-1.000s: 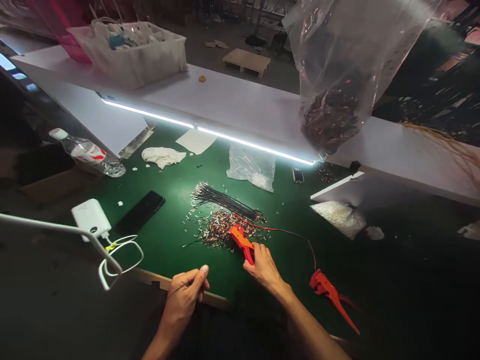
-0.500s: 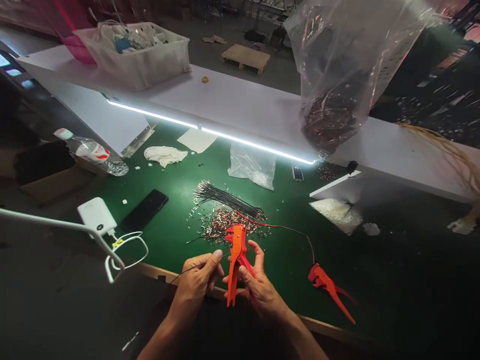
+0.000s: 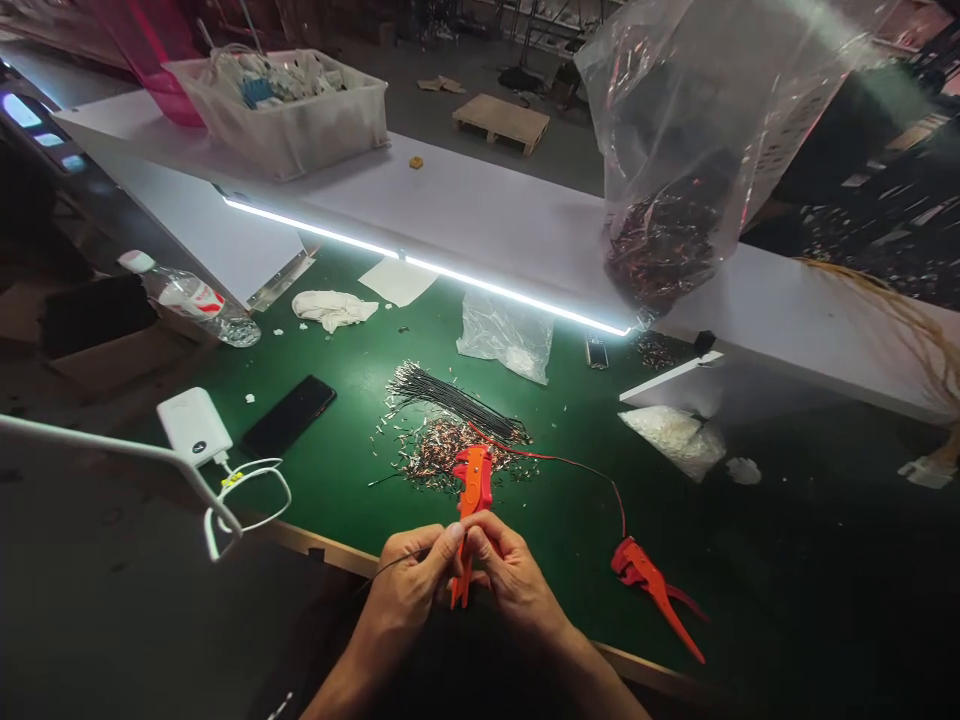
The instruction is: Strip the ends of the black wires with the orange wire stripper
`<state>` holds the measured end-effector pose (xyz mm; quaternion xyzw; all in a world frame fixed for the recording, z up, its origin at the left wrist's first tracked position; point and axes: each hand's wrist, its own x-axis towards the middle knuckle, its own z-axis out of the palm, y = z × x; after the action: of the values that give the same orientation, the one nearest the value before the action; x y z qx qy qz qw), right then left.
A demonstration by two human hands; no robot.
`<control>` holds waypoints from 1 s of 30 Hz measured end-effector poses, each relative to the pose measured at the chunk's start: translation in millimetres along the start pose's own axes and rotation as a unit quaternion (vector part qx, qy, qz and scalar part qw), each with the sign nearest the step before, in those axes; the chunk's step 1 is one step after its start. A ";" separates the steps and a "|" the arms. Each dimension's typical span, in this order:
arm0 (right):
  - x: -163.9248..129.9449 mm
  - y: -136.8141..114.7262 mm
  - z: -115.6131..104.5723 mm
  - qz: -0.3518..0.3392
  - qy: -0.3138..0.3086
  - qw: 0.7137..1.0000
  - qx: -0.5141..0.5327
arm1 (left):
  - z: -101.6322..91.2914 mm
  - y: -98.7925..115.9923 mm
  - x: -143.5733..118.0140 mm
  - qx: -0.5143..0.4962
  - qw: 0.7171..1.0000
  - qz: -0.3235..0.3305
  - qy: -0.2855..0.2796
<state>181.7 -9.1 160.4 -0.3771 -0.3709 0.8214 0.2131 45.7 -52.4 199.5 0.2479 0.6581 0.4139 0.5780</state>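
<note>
A thin black wire (image 3: 396, 564) is pinched in my left hand (image 3: 412, 580), its loose length trailing down to the left. My right hand (image 3: 514, 575) is closed around an orange and red wire stripper (image 3: 475, 485), whose jaws point away from me. The right thumb and forefinger come together beside the left thumb, close to where the wire's end is; the fingers hide that end. Beyond the tool lie a heap of copper and black clippings (image 3: 431, 450) and a bundle of black wires (image 3: 465, 400) with pale tips.
A second wire stripper (image 3: 652, 580) lies at the right, near a red wire (image 3: 570, 461). Left on the green table are a phone (image 3: 291, 416), a white power bank (image 3: 193, 425) with cable and a plastic bottle (image 3: 191, 300). A lit shelf (image 3: 495, 205) crosses behind.
My right thumb and forefinger have moved left from the stripper's side to meet my left fingertips. Both hands are now together in front of the tool. The view has shifted slightly.
</note>
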 end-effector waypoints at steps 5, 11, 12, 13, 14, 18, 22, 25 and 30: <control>-1.6 3.7 -3.6 0.014 -0.022 0.998 0.065 | -2.7 -9.7 1.2 -0.011 0.999 -0.015 0.026; -2.3 12.9 -3.6 0.048 -0.024 0.993 0.102 | -3.6 -15.5 -3.0 -0.024 0.999 -0.032 -0.002; -2.9 13.5 -1.8 0.046 -0.022 0.993 0.106 | -3.8 -16.1 -3.9 -0.026 0.999 -0.033 -0.005; -3.8 13.3 0.3 0.043 -0.018 0.993 0.109 | -4.2 -16.6 -4.8 -0.028 0.999 -0.033 -0.008; -4.8 12.3 2.5 0.039 -0.012 0.993 0.112 | -4.8 -17.2 -5.9 -0.030 0.999 -0.031 -0.008; -9.6 5.4 8.1 0.030 0.014 0.990 0.135 | -8.0 -19.9 -11.8 -0.039 0.999 0.016 0.019; -15.8 5.5 6.4 0.033 -0.039 0.983 0.177 | -10.5 -20.5 -18.4 -0.032 0.996 0.063 0.050; -22.8 7.2 2.6 0.015 -0.067 0.982 0.177 | -16.9 -13.7 -18.1 -0.029 0.991 0.083 0.104; -39.4 -0.7 -9.6 0.015 -0.069 0.977 0.202 | -29.5 9.6 -12.4 0.014 0.971 0.115 0.209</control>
<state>213.9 -29.2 174.9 -0.2743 -0.2060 0.9064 0.2467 18.3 -65.0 214.1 0.2379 0.7371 0.5115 0.3722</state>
